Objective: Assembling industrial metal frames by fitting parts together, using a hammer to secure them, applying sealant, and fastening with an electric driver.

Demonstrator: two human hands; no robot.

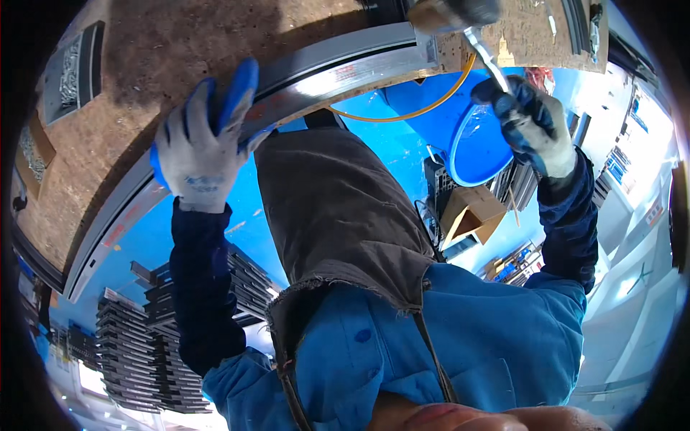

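Metal profile: one long grey length [323,61] with a dark slot, lying along the near edge of the wooden surface [86,158] and running from its near left corner toward the right.
Left hand: one gloved hand [205,147], fingers and thumb spread wide, laid across the metal profile.
Right hand: one gloved hand [535,122], closed around the handle of the mallet, held out past the near edge of the surface.
Mallet: one, with a dark head and a light shaft [486,56]; the head is by the right end of the metal profile, and whether it touches anything cannot be told.
Markings: small reddish marks on the metal profile's front face, and a dark print on the back of the left glove; all too blurred to read.
Fastener containers: two, near the left edge of the surface; a grey tray [54,97] and a brown box [42,144], both with small metal pieces inside.
Yellow hose: one [392,119], curving below the near edge.
Below the surface: one blue barrel [455,154] and one open cardboard box [478,212], at right.
Stacked dark bars: many [129,352], at lower left, too crowded to count.
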